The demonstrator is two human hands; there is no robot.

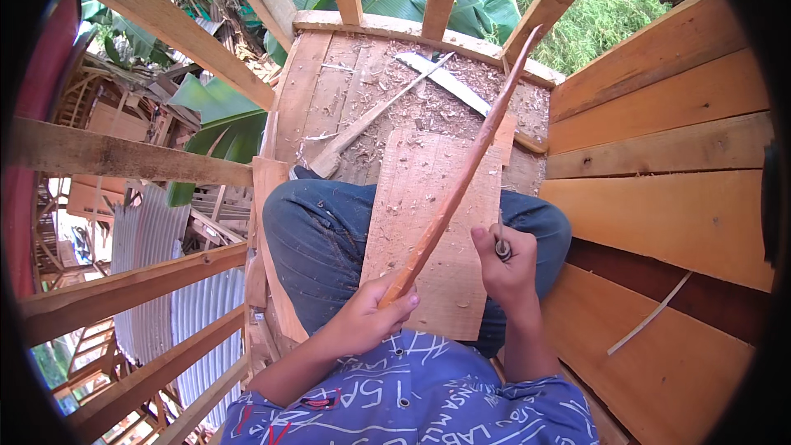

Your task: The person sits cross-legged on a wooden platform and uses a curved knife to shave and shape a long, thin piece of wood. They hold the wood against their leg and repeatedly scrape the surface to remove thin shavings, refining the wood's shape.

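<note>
The left hand [367, 317] grips the near end of a long reddish wooden stick [461, 173], its fingers closed around it; the stick slants up and away over a flat board [420, 222] lying across the person's lap. The right hand [507, 268] is closed on a knife [500, 239], blade just beside the stick. Carving well here probably calls for a firm hold on the stick, shallow strokes along the grain, and the blade kept away from the gripping hand. No containers show; wood shavings [428, 107] lie loose on the plank floor [329, 91].
</note>
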